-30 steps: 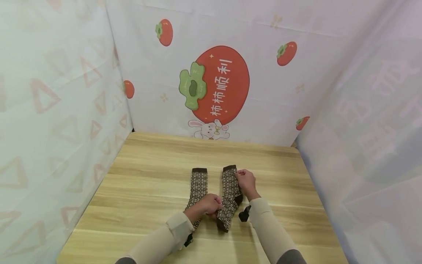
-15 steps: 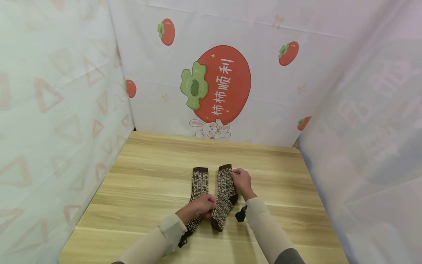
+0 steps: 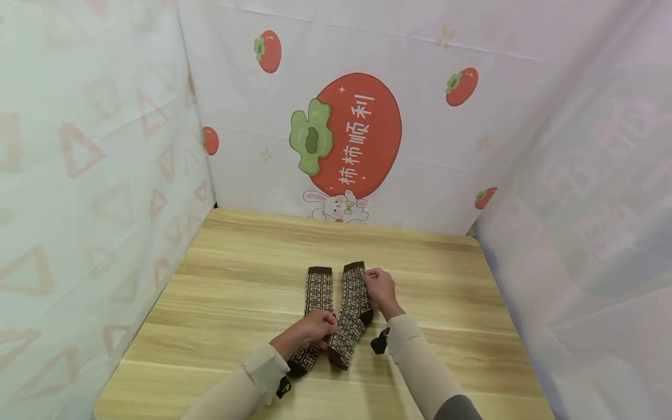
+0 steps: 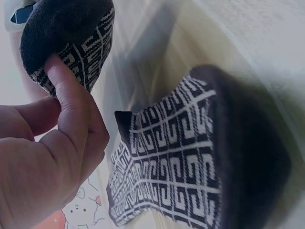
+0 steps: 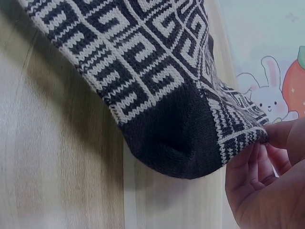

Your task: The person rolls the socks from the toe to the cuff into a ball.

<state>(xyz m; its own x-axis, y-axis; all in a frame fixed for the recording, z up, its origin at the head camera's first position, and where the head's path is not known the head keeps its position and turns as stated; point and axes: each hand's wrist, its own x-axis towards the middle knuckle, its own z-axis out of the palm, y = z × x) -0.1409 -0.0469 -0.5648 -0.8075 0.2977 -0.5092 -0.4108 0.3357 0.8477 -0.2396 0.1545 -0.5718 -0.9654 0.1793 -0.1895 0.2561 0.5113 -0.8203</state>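
Two dark brown and cream patterned socks are on the wooden table. The right sock (image 3: 353, 309) has a plain dark cuff, heel and toe. My right hand (image 3: 381, 290) pinches its leg edge just below the cuff; the right wrist view shows thumb and fingers on the knit beyond the dark heel (image 5: 167, 133). My left hand (image 3: 313, 329) pinches the same sock near its toe, seen also as the dark toe (image 4: 62, 28) in the left wrist view. The left sock (image 3: 319, 290) lies flat, cuff away from me, its middle partly hidden under my left hand.
The wooden table (image 3: 236, 291) is bounded by a white printed cloth (image 3: 446, 151) at the back and by more cloth on both sides. A large persimmon print and a rabbit decorate the back cloth.
Both hands have moved the right sock leftward, closer to the left sock. The left sock stays in place, and more of its toe end now shows.
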